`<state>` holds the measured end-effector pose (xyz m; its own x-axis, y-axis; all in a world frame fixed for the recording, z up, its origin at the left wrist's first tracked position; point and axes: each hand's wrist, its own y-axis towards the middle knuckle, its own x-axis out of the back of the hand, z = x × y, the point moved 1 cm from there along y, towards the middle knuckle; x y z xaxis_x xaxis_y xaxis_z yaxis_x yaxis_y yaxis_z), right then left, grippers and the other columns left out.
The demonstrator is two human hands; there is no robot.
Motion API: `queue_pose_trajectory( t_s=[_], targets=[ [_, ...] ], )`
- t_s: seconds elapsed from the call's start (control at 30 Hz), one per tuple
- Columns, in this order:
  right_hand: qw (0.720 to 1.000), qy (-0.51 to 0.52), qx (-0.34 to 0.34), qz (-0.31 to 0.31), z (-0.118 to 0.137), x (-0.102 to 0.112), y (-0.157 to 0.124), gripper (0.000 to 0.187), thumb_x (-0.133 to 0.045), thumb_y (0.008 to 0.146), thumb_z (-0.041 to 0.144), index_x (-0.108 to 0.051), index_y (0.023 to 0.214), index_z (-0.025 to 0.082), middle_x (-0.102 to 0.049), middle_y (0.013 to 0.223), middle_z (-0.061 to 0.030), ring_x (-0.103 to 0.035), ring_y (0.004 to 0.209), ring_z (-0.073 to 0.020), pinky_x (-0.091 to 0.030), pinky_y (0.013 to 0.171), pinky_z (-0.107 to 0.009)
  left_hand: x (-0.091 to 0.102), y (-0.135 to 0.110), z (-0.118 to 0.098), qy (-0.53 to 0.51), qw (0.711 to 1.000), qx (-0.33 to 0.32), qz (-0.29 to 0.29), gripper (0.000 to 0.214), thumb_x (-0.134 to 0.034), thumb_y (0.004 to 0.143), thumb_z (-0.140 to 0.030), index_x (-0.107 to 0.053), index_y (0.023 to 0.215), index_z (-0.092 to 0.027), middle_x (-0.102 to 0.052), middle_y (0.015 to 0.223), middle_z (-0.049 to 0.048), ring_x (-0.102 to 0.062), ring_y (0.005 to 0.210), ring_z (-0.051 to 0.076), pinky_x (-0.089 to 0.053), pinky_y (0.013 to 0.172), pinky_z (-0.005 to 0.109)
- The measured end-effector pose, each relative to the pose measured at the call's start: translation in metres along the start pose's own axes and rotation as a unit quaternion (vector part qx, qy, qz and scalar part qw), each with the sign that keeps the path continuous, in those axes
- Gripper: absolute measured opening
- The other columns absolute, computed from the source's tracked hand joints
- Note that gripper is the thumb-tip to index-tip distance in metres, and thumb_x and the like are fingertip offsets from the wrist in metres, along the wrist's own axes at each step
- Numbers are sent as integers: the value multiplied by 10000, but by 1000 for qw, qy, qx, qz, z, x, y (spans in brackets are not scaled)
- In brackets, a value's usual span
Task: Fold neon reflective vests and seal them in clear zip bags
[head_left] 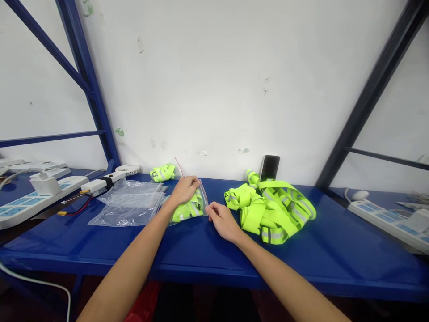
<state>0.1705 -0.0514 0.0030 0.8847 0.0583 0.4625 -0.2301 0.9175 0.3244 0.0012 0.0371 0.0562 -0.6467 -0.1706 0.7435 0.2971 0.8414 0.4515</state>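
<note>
A clear zip bag with a neon-yellow reflective strap inside lies on the blue table, its opening edge facing right. My left hand rests over the bag, fingers closed on the far end of that edge. At the near end of the same edge, my right hand pinches the plastic between thumb and fingers. Just right of my right hand is a loose heap of neon-yellow reflective straps. Flat clear bags lie in a stack left of my left hand.
Behind the stack, another bagged strap sits by the wall. A dark-screened phone leans there behind the heap. Power strips and a white fan occupy the left, another power strip the right. Blue frame posts rise at both sides.
</note>
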Motion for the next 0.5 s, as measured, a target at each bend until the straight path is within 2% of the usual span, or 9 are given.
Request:
queue_pose_trajectory(
  t_s=[0.13, 0.17, 0.2, 0.27, 0.33, 0.37, 0.43, 0.5],
  targets=[
    [1000, -6, -2, 8, -1, 0, 2, 287, -459, 890, 364, -501, 665, 190, -554, 598, 26, -516, 561, -117, -368, 577, -234, 1, -2, -9, 6, 1000, 9, 10, 354, -402, 872, -367, -678, 779, -166, -690, 730, 46, -602, 707, 195, -393, 673, 289],
    [1000, -2, -1, 11, -2, -1, 4, 274, -470, 881, 354, -501, 664, 189, -557, 603, 22, -541, 583, -122, -386, 594, -235, 3, -4, -12, 20, 1000, 14, -5, 357, -400, 875, -368, -681, 784, -169, -694, 739, 51, -605, 712, 200, -396, 675, 292],
    [1000, 18, -6, 13, -2, -1, 5, 258, -474, 875, 345, -499, 670, 190, -564, 618, 19, -568, 603, -128, -408, 608, -237, 5, -5, -14, 36, 998, 17, -38, 354, -397, 880, -366, -683, 802, -172, -701, 772, 58, -610, 736, 205, -401, 693, 297],
    [993, 113, -44, 0, -2, -3, 10, 215, -455, 873, 339, -481, 714, 196, -586, 676, 11, -613, 612, -136, -462, 619, -251, 12, -9, -19, 63, 986, 9, -153, 340, -384, 896, -350, -676, 868, -177, -706, 881, 74, -615, 826, 215, -409, 767, 306],
    [964, 243, -99, -40, 0, -5, 17, 174, -422, 880, 340, -449, 769, 209, -602, 736, 3, -632, 582, -138, -513, 607, -277, 18, -15, -21, 70, 963, -18, -261, 332, -357, 913, -324, -654, 905, -176, -690, 943, 84, -605, 899, 214, -404, 842, 310],
    [945, 298, -120, -69, 1, -7, 22, 157, -406, 885, 333, -432, 785, 215, -605, 752, 0, -635, 566, -139, -530, 599, -290, 20, -17, -21, 70, 954, -36, -289, 326, -351, 915, -313, -645, 895, -173, -681, 934, 88, -599, 906, 213, -402, 862, 312],
    [913, 362, -137, -132, 3, -10, 36, 124, -384, 891, 304, -408, 800, 222, -603, 758, -8, -645, 568, -148, -547, 600, -304, 19, -22, -21, 82, 949, -72, -295, 309, -360, 910, -304, -633, 850, -171, -667, 880, 95, -585, 882, 215, -405, 865, 321],
    [896, 382, -138, -179, 4, -13, 55, 100, -358, 902, 287, -410, 844, 224, -614, 810, -29, -662, 615, -157, -548, 613, -302, 13, -24, -22, 102, 955, -102, -259, 296, -375, 905, -301, -631, 829, -174, -657, 854, 99, -569, 864, 221, -406, 858, 333]
  ],
)
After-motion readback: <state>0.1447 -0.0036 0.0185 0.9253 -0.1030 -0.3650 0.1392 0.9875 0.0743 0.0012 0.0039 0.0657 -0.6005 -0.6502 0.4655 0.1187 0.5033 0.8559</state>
